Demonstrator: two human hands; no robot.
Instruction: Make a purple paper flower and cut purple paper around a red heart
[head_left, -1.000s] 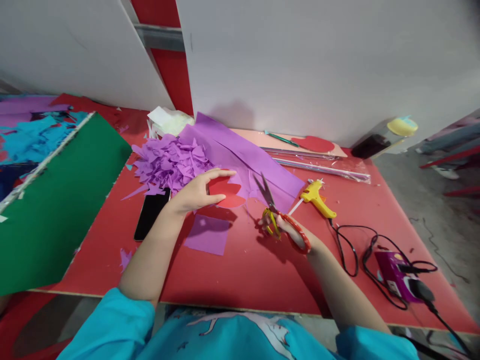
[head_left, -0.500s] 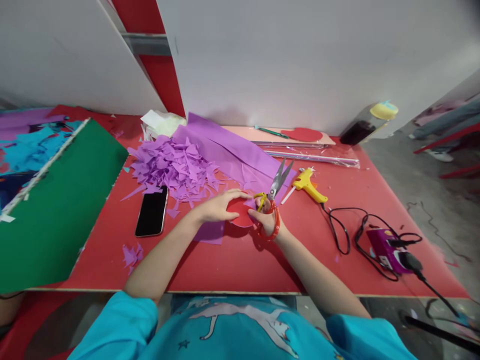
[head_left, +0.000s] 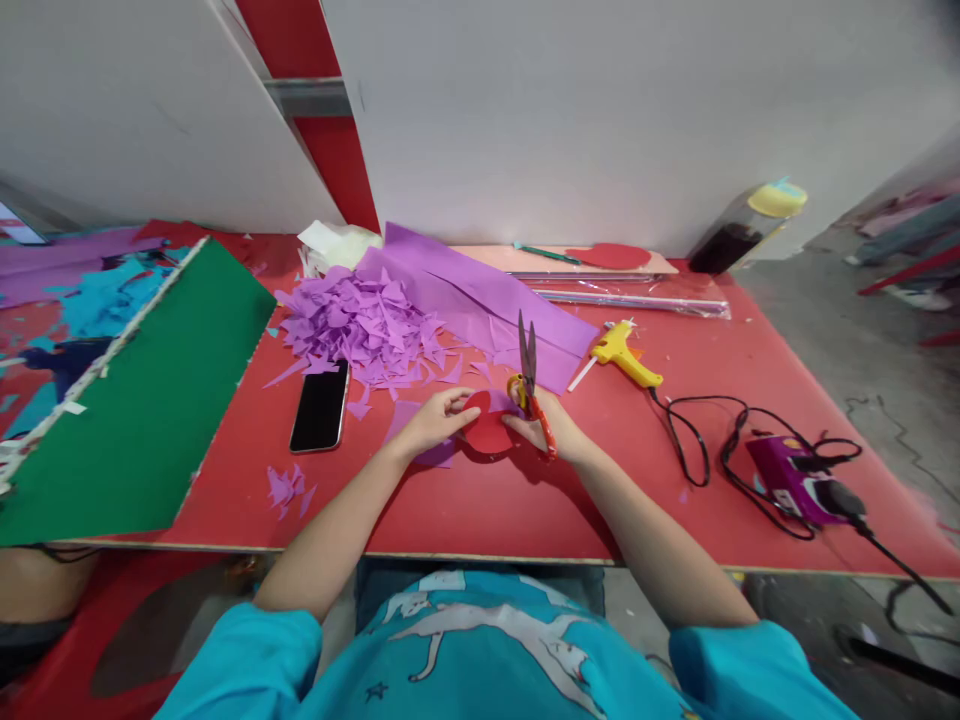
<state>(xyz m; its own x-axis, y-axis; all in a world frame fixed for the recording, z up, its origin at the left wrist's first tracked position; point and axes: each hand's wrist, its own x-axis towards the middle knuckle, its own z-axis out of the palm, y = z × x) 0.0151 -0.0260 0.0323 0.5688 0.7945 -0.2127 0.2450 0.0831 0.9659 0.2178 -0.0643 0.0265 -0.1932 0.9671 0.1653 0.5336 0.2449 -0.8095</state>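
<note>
My left hand (head_left: 433,424) pinches the left edge of a round red paper piece (head_left: 487,430) that lies over a small purple paper square (head_left: 417,430) on the red table (head_left: 525,500). My right hand (head_left: 546,432) grips scissors (head_left: 529,385) with yellow and red handles; their blades are shut and point away from me, just right of the red piece. Both hands meet at the red piece near the table's middle.
A heap of purple paper scraps (head_left: 360,325) and a large purple sheet (head_left: 480,300) lie behind the hands. A black phone (head_left: 321,406) is at left, a green board (head_left: 142,400) further left. A yellow glue gun (head_left: 626,355), black cable (head_left: 705,450) and purple plug box (head_left: 795,480) sit at right.
My right hand brought the scissors from the right over to the red piece and the blades closed. My left hand lowered the red piece nearer to me over the purple square.
</note>
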